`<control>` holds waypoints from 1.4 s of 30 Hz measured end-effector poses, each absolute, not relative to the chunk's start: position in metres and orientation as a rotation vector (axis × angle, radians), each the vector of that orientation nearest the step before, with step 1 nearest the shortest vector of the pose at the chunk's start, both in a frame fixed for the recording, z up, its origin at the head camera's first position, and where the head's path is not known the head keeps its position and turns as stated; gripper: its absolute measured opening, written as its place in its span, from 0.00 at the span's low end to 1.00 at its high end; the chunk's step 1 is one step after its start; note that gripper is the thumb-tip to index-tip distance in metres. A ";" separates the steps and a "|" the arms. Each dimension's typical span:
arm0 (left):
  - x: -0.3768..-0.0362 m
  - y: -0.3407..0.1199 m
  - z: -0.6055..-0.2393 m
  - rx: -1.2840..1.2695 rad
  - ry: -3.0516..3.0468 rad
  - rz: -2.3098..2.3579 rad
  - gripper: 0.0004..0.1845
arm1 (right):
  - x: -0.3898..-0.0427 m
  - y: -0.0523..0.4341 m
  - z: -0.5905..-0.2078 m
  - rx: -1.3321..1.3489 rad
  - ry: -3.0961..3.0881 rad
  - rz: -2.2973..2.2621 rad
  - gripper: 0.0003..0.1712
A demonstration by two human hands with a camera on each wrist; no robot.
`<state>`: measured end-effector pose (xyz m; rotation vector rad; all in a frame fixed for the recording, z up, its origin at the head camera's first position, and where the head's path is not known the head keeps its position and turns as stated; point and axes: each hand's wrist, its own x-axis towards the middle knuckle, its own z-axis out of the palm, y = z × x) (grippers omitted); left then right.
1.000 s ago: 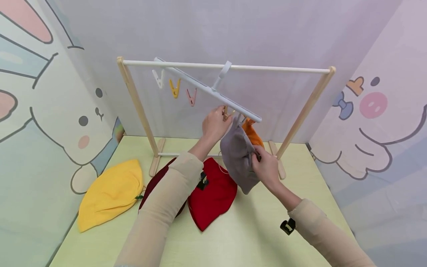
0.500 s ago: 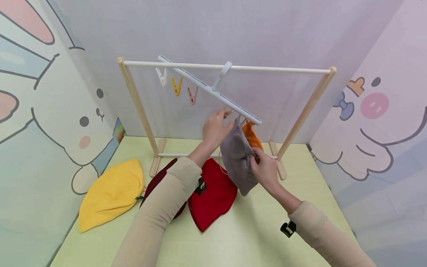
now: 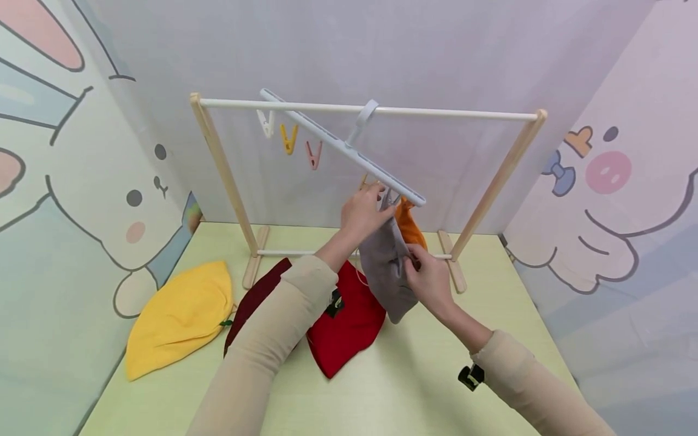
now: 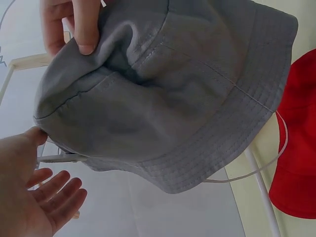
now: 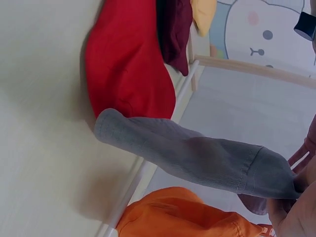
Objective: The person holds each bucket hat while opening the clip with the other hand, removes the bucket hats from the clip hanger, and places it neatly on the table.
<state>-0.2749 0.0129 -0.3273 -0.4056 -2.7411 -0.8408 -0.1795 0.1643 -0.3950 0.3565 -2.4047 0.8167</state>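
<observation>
Grey hat (image 3: 384, 266) hanging under the low end of the tilted white clip bar (image 3: 343, 147), top edge up at the clips, lower edge just above the tabletop (image 3: 414, 375). Right hand (image 3: 428, 280) pinching the hat's side fold, fingers curled into the cloth. Left hand (image 3: 366, 212) up at the hat's top edge, just under the bar; from the head view alone, hard to tell whether gripping or only touching. Open room on the near half of the table and to the right of the hat; little room behind, with the orange hat (image 3: 409, 221) hanging just beside it and the rack's right leg (image 3: 493, 184) close by.

From the left wrist view: left hand (image 4: 29, 197) with fingers straight and spread, thumb side touching the grey hat's (image 4: 168, 98) brim edge, a thin white clip peeking out just below; fingers of the other hand (image 4: 74, 24) clamped on the crown fold. A thin white cord looping below the brim, next to the red hat (image 4: 296, 148). From the right wrist view: grey cloth (image 5: 197, 153) bunched toward the hand, orange hat (image 5: 187, 217) close beneath.

Elsewhere on the table: red hat (image 3: 346, 327) directly below the left forearm, dark red hat (image 3: 256, 300) partly under it, yellow hat (image 3: 180, 315) well apart to the left. Three spare clips (image 3: 289, 139) hanging on the raised end of the bar, rack rail (image 3: 447, 112) above.
</observation>
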 end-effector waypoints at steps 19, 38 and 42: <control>-0.275 0.023 -0.323 -0.330 -2.774 -0.783 0.17 | -0.171 0.159 -0.391 0.443 -2.405 0.831 0.09; -0.273 0.029 -0.323 -0.274 -2.721 -0.773 0.16 | -0.169 0.158 -0.390 0.487 -2.379 0.843 0.10; -0.273 0.030 -0.323 -0.283 -2.720 -0.774 0.15 | -0.169 0.159 -0.390 0.473 -2.378 0.850 0.10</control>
